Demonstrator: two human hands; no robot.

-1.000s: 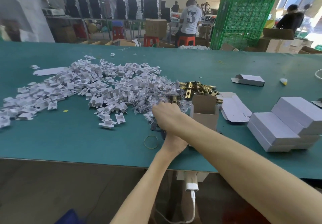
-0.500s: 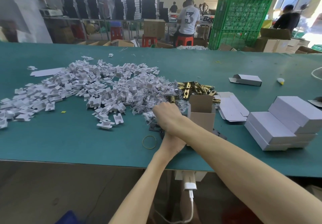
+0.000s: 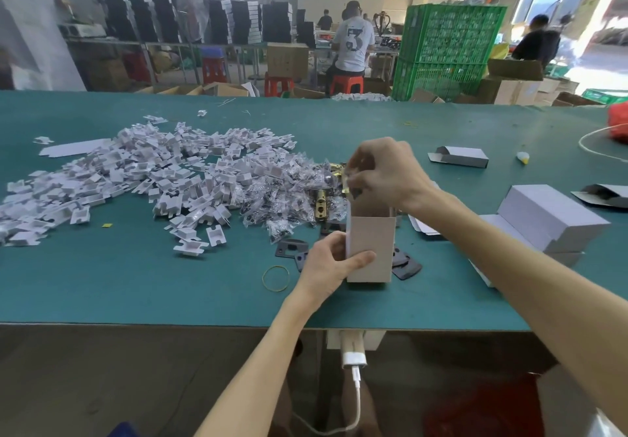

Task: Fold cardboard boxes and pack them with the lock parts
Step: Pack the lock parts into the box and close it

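Near the table edge, left hand grips the upright open box, right hand pinches a lock part over its mouth; closed boxes stacked right; heaps of parts unpacked.

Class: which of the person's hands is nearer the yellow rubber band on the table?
Left. The left hand, gripping the cardboard box, sits just right of the rubber band; the right hand pinches a small part above the box's open top, farther off.
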